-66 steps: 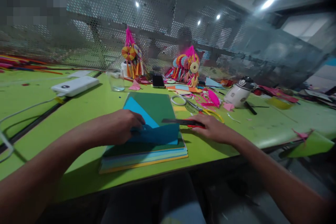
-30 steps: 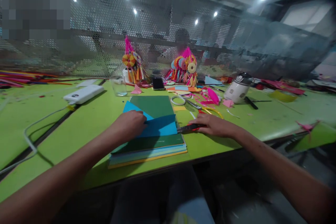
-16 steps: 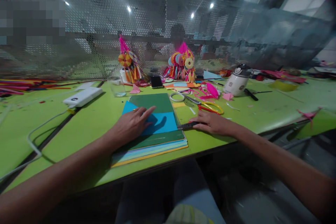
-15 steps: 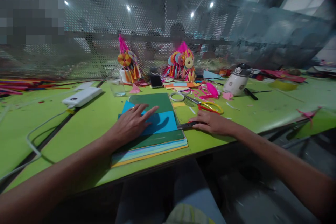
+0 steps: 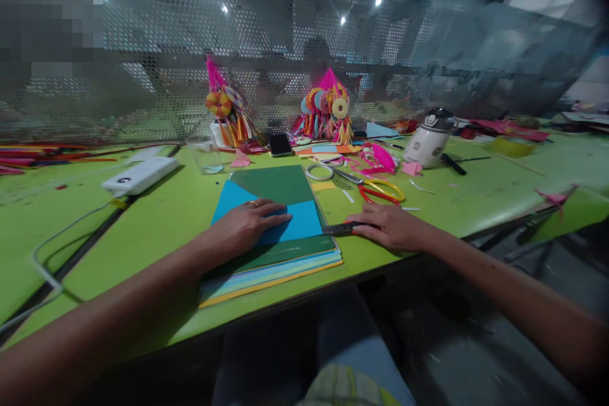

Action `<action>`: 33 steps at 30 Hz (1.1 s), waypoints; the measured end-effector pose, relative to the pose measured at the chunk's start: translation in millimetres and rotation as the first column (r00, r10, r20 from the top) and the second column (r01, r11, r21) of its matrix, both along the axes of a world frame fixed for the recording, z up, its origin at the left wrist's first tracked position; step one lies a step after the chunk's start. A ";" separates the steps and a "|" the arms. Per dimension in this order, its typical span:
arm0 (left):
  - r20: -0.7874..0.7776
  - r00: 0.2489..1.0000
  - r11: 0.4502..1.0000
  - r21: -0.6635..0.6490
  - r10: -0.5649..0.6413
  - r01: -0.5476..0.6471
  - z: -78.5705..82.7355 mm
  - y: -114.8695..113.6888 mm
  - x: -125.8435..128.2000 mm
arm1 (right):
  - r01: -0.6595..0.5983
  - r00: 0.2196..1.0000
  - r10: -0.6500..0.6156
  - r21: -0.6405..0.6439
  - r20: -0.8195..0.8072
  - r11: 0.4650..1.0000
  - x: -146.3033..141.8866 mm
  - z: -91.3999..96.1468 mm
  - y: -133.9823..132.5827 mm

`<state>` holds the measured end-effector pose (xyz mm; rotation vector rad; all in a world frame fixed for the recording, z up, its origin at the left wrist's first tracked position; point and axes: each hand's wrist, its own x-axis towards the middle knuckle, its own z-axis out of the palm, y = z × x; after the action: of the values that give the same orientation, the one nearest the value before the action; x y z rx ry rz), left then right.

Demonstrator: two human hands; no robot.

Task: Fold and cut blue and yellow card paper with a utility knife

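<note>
My left hand [image 5: 247,225] lies flat with fingers stretched out on a folded blue paper sheet [image 5: 299,219]. The blue sheet rests on a stack of coloured paper [image 5: 280,260] with a dark green sheet on top. My right hand [image 5: 387,226] rests on the green table [image 5: 166,209] just right of the stack, its fingers closed on a dark utility knife [image 5: 340,228] with a red edge. The knife's tip points at the stack's right edge.
Scissors with yellow and red handles [image 5: 380,189] and a tape ring [image 5: 320,172] lie behind my right hand. Further back stand paper ornaments [image 5: 328,108], a phone [image 5: 278,144], a glass [image 5: 205,155], a white jug [image 5: 431,139] and a power bank [image 5: 140,175] with a cable.
The blue sheet, raised and curled earlier, now lies folded flat. My left hand went from gripping it to pressing on it with flat fingers. My right hand lowered the knife to the table.
</note>
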<state>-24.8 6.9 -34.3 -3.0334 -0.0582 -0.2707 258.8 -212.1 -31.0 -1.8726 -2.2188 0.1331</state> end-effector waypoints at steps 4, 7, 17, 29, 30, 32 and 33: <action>0.034 0.999 1.000 0.000 -0.026 0.026 -0.8 1.2 0.8 | 0.012 1.000 -0.012 -0.004 0.012 1.000 1.2 -0.4 -3.7; 0.039 0.999 0.999 -0.003 -0.037 0.037 -2.1 2.5 1.3 | 0.014 1.000 -0.014 -0.005 0.007 1.000 -0.6 -0.5 -0.5; 0.041 0.999 0.999 -0.033 -0.029 0.031 -1.6 2.5 1.0 | 0.029 1.000 -0.029 -0.011 -0.006 1.000 -7.0 -0.9 -4.4; 0.049 0.998 0.999 -0.031 -0.035 0.037 -2.6 3.8 2.7 | 0.051 0.999 -0.052 -0.018 -0.012 0.999 -24.0 3.0 0.2; 0.047 0.998 0.999 -0.029 -0.033 0.035 -3.1 4.2 2.8 | 0.052 0.999 -0.053 -0.018 -0.011 0.998 -24.3 2.7 0.0; 0.042 0.999 0.999 -0.023 -0.031 0.032 -4.3 5.0 3.2 | 0.047 0.999 -0.047 -0.017 -0.014 0.999 -26.0 2.6 2.1; 0.038 0.999 0.999 -0.020 -0.031 0.032 -4.7 5.3 3.3 | 0.041 0.999 -0.042 -0.017 -0.016 0.999 -27.6 2.7 4.1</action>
<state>-21.5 12.1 -39.1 -3.0524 -0.0157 -0.3315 231.2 -208.1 -28.3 -1.9177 -2.1728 0.1595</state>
